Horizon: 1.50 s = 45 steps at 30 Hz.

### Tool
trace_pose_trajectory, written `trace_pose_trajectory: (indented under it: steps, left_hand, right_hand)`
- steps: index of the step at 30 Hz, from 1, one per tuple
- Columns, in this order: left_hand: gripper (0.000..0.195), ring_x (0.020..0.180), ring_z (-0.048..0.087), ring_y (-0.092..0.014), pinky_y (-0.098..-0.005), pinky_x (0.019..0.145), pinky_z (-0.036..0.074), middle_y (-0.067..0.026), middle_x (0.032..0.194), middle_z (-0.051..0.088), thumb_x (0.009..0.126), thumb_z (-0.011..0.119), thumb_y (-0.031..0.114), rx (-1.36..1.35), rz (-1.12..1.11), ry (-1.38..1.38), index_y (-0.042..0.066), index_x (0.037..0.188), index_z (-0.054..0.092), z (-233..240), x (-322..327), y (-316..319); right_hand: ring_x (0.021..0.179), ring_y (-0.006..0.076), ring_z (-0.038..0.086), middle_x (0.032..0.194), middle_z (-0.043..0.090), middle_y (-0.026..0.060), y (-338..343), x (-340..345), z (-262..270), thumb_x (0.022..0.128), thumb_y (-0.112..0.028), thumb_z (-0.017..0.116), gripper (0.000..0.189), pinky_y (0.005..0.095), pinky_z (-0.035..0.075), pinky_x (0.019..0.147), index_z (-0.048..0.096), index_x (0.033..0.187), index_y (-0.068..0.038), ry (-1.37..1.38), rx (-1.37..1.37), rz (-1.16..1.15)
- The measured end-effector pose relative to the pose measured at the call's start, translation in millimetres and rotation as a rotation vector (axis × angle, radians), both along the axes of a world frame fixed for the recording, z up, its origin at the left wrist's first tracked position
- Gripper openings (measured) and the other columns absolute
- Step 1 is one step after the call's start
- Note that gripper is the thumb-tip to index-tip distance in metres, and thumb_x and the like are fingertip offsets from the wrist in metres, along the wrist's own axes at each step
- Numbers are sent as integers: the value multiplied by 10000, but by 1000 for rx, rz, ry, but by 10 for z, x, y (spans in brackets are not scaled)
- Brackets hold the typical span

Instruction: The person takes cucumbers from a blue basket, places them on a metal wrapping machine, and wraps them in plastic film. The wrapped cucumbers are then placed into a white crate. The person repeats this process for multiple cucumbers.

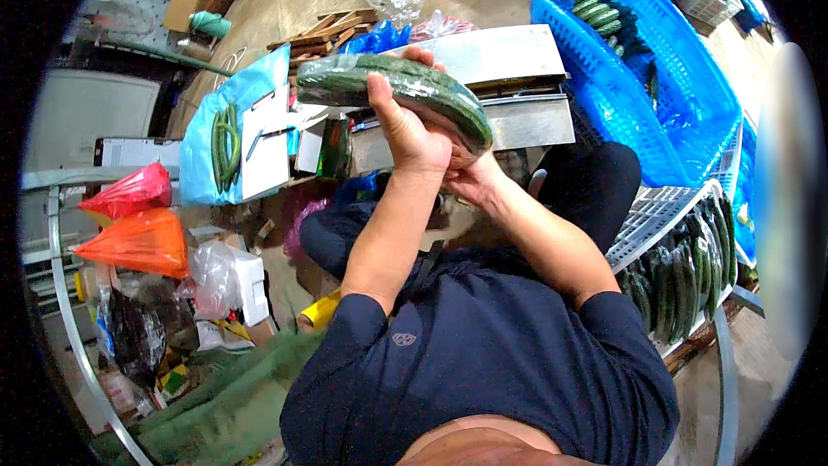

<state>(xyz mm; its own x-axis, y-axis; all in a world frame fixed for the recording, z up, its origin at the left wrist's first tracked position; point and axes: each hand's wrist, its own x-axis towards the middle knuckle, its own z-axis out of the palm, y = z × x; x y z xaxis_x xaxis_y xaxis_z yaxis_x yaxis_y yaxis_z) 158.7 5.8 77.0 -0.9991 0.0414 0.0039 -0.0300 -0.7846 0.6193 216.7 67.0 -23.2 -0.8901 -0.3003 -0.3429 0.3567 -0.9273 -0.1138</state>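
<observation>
My left hand (414, 133) is wrapped around a pack of long green cucumbers (394, 81) in clear plastic film, its thumb on the near side and fingertips showing over the far side. The pack is raised above the work surface and slants down to the right. Under its right end, close to the left wrist, my right hand (477, 178) is curled against the pack; most of its fingers are hidden. Just behind the pack is a metal-panelled appliance (524, 55) with a dark slot between its pale plates.
Loose cucumbers (598, 10) lie in a blue lined crate (702, 84) at right. A white basket (653, 213) below it holds several film-wrapped packs (686, 272). Left are a clipboard (268, 158) with a pen, thin green vegetables (225, 145) on blue plastic, and an orange bag (139, 243).
</observation>
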Motion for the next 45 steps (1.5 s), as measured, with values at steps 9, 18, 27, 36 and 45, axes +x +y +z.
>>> trace_pose_trajectory:
  steps: [9, 18, 27, 36, 45]
  left_hand:
    - [1028, 1436, 441, -329, -529, 1195, 372, -124, 1470, 544, 724, 829, 667, -192, -520, 161, 86, 1487, 459, -24, 107, -499]
    - [836, 1431, 437, -399, -612, 1259, 198, -121, 1313, 638, 694, 915, 529, 417, -1006, 328, 86, 1295, 540, -498, -82, -344]
    - [1042, 1552, 212, -390, -536, 1246, 200, -258, 1667, 219, 552, 917, 646, -346, -1244, 444, 100, 1362, 557, -314, 180, 109]
    - [1386, 1477, 389, -300, -414, 1198, 301, -146, 1639, 325, 578, 946, 535, -643, -1527, 213, 94, 1641, 174, -316, 434, 378]
    - [796, 1351, 544, -257, -391, 1150, 400, -130, 1500, 530, 875, 749, 425, -896, -1443, 200, 61, 1518, 452, -607, 181, 271]
  right_hand:
    - [628, 105, 635, 795, 670, -2, 161, 108, 168, 945, -390, 713, 336, 228, 511, 508, 688, 1137, -115, 176, -116, 184]
    - [880, 418, 747, 1138, 698, 301, 343, 394, 404, 902, -874, 259, 1012, 495, 650, 703, 393, 1548, -106, 473, -453, 565]
    - [925, 217, 687, 1121, 666, 146, 1095, 835, 846, 808, -688, 742, 901, 339, 592, 733, 546, 1327, 22, 669, 543, 160]
    - [1316, 230, 490, 1406, 547, 131, 2425, 2117, 1040, 787, -467, 836, 899, 379, 382, 1129, 463, 1467, -11, 216, 1384, 52]
    - [1182, 179, 570, 1292, 643, 90, 3089, 4050, 868, 704, -167, 822, 783, 323, 429, 1061, 539, 1416, -7, -498, 1584, 577]
